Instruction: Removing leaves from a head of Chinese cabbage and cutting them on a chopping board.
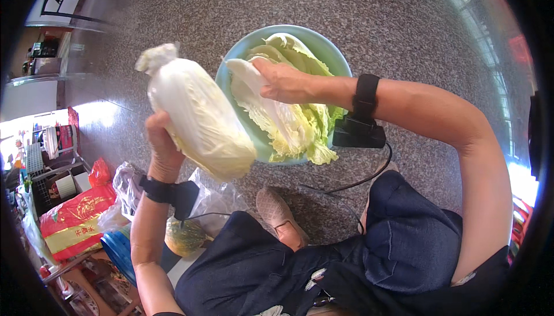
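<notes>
A pale napa cabbage head (201,112) is tilted in the air left of the basin, its cut root end up and to the left. My left hand (166,143) grips it from the left side and below. Over the light blue plastic basin (344,62), my right hand (283,80) holds a loose cabbage leaf (247,72) by its thick white base. Several other cabbage leaves (303,52) lie in the basin under and around that hand. One frilly leaf tip (324,155) hangs over the near rim.
The basin stands on a speckled stone floor (186,8). At the left are a green-orange pumpkin (186,236), clear plastic bags (216,195), a blue bucket (119,255) and a red-yellow sack (75,220) bearing writing. A black cable (385,164) hangs from my right wrist device (359,132).
</notes>
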Tool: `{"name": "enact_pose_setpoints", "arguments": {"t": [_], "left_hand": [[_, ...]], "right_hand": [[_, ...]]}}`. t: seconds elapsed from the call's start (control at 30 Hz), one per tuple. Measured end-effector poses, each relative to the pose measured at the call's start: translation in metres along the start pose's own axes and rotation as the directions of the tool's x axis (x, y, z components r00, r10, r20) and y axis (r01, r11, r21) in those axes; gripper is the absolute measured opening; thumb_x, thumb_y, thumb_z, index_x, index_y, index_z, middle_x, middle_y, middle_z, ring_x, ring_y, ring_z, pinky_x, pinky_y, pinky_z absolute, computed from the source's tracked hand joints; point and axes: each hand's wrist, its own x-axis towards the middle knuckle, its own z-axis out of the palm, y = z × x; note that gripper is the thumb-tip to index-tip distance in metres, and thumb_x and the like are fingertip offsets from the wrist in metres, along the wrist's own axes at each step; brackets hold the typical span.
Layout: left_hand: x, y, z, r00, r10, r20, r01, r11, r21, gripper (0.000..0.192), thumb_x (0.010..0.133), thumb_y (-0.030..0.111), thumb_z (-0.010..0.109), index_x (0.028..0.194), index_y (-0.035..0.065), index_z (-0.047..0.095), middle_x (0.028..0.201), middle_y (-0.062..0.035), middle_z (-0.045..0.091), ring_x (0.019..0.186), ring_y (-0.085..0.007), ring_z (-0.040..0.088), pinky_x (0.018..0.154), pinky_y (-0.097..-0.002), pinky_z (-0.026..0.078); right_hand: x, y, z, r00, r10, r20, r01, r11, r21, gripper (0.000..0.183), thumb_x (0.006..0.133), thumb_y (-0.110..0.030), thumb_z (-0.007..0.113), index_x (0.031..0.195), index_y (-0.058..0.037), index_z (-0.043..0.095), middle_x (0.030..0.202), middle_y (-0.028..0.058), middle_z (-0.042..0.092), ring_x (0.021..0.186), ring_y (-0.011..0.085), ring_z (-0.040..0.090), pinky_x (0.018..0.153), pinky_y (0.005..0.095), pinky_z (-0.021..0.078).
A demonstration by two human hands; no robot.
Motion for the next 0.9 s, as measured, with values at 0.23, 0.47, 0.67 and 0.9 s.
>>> {"name": "enact_pose_setpoints", "arguments": {"t": [0.23, 0.47, 0.67, 0.9], "left_hand": [[0.005, -0.019, 0.019, 0.949, -0.244, 0.198, 0.283, 0.938, -0.201, 0.065, 0.079, 0.031, 0.06, 0.13, -0.0059, 0.043, 0.12, -0.0162, 0.058, 0.108, -0.028, 0.059, 0.096, -0.0393, 0.047], [0.021, -0.011, 0.059, 0.938, -0.17, 0.302, 0.271, 0.902, -0.335, 0.056, 0.082, 0.018, 0.064, 0.13, -0.0012, 0.042, 0.118, -0.012, 0.057, 0.106, -0.0205, 0.059, 0.093, -0.0353, 0.048], [0.026, -0.012, 0.082, 0.946, -0.148, 0.288, 0.237, 0.923, -0.303, 0.055, 0.083, 0.016, 0.07, 0.129, 0.0014, 0.044, 0.119, -0.0095, 0.057, 0.109, -0.0177, 0.057, 0.093, -0.0335, 0.048], [0.033, -0.02, 0.08, 0.963, -0.068, 0.26, 0.107, 0.984, -0.139, 0.05, 0.084, 0.007, 0.068, 0.128, 0.0036, 0.043, 0.117, -0.0068, 0.056, 0.112, -0.0148, 0.054, 0.099, -0.0326, 0.044]], "right_hand": [[0.005, -0.005, -0.003, 0.99, -0.023, -0.139, 0.043, 0.988, 0.147, 0.076, 0.086, -0.045, 0.063, 0.136, 0.0036, 0.032, 0.124, 0.026, 0.049, 0.123, 0.0387, 0.045, 0.104, 0.0438, 0.0364], [-0.024, -0.052, -0.019, 0.982, 0.016, 0.188, -0.151, 0.666, 0.731, 0.094, 0.073, -0.056, 0.073, 0.138, -0.0018, 0.032, 0.129, 0.0185, 0.046, 0.126, 0.0292, 0.044, 0.101, 0.046, 0.0387], [-0.042, -0.043, -0.04, 0.985, 0.135, 0.109, -0.174, 0.737, 0.653, 0.091, 0.069, -0.043, 0.081, 0.136, -0.0028, 0.036, 0.123, 0.0149, 0.052, 0.121, 0.0241, 0.048, 0.099, 0.0377, 0.0406], [-0.053, -0.039, -0.056, 0.98, 0.195, 0.048, -0.176, 0.719, 0.672, 0.084, 0.069, -0.027, 0.084, 0.135, -0.004, 0.039, 0.124, 0.0105, 0.054, 0.119, 0.0214, 0.051, 0.106, 0.0378, 0.0382]]}}
